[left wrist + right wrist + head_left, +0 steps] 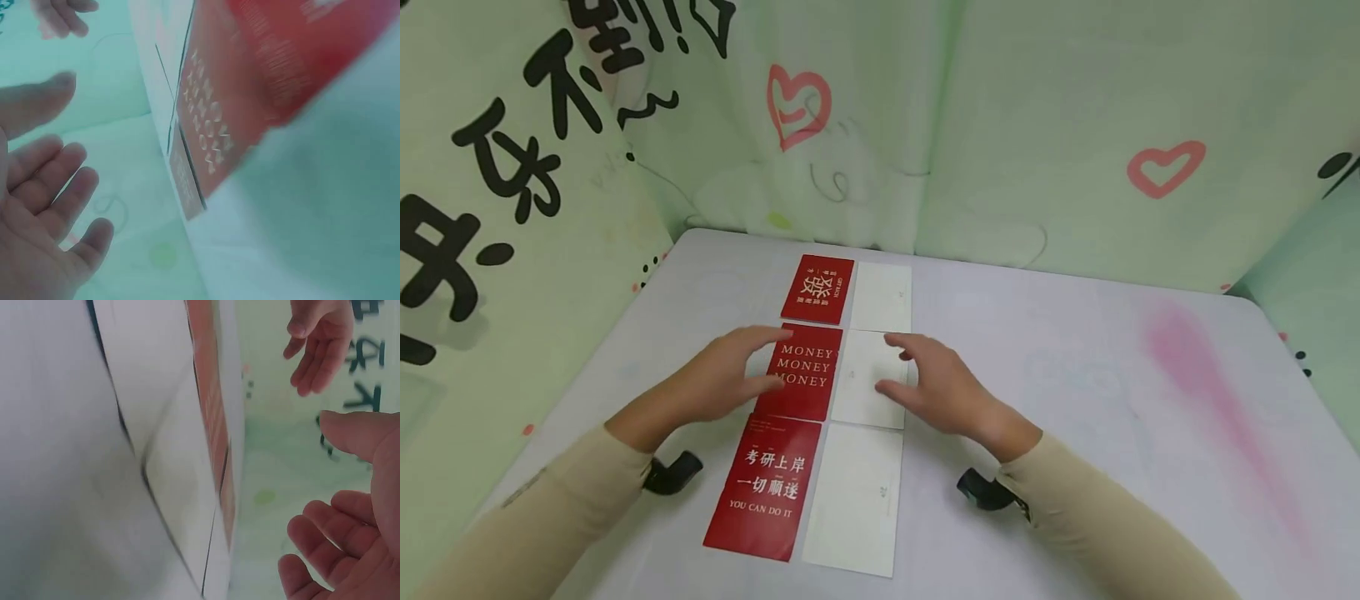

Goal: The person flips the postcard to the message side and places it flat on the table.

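Note:
Six-card layout aside, two columns of cards lie on the white table. Down the left column run a red card with one large character (817, 289), a red "MONEY" card (805, 400) and a red "YOU CAN DO IT" card (762, 492). Beside them are white cards, the far one (882, 297), the middle one (865, 379) and the near one (853, 500). My left hand (730, 371) hovers over the left edge of the "MONEY" card, fingers apart and holding nothing. Over the middle white card's right side is my right hand (940, 383), likewise holding nothing.
The white table (1037, 358) has a pink smear (1195, 358) on its right side. A pale green curtain (1022, 108) with hearts and black characters stands behind and at both sides. Dark wrist cameras (673, 473) hang below both wrists.

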A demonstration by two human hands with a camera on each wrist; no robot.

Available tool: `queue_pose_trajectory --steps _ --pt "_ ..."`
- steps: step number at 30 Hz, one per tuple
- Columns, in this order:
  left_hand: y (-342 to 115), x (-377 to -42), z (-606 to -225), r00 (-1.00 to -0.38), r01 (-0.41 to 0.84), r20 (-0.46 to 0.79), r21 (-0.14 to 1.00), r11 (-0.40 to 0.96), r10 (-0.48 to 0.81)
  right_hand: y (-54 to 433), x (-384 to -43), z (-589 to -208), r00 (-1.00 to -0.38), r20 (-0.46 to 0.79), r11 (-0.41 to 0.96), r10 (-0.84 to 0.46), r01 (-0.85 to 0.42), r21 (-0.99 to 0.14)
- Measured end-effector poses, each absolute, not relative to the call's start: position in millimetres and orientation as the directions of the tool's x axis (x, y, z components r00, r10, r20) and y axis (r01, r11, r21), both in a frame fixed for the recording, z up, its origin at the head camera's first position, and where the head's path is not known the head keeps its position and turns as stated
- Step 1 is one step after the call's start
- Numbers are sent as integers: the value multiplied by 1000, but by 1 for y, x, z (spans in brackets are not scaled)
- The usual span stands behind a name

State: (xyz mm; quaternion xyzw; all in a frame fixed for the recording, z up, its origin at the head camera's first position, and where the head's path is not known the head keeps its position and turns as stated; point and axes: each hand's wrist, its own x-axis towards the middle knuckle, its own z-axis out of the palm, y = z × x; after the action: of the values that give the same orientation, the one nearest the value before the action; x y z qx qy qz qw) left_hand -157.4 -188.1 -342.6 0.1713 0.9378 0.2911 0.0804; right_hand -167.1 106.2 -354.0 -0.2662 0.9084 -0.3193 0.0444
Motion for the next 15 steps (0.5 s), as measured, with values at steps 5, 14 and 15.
queue_pose_trajectory --steps 5,14,15 --pt "-208 -103 -349 -924 261 -63 616 744 377 90 -126 -356 -786 78 607 -614 -533 -589" --pt "-216 -55 -369 -914 277 -125 501 820 385 50 -80 -365 -674 -67 627 -736 -640 -444" --pt "-216 -53 -371 -913 286 -129 478 831 388 45 -76 -366 -666 -86 634 -741 -652 -416"
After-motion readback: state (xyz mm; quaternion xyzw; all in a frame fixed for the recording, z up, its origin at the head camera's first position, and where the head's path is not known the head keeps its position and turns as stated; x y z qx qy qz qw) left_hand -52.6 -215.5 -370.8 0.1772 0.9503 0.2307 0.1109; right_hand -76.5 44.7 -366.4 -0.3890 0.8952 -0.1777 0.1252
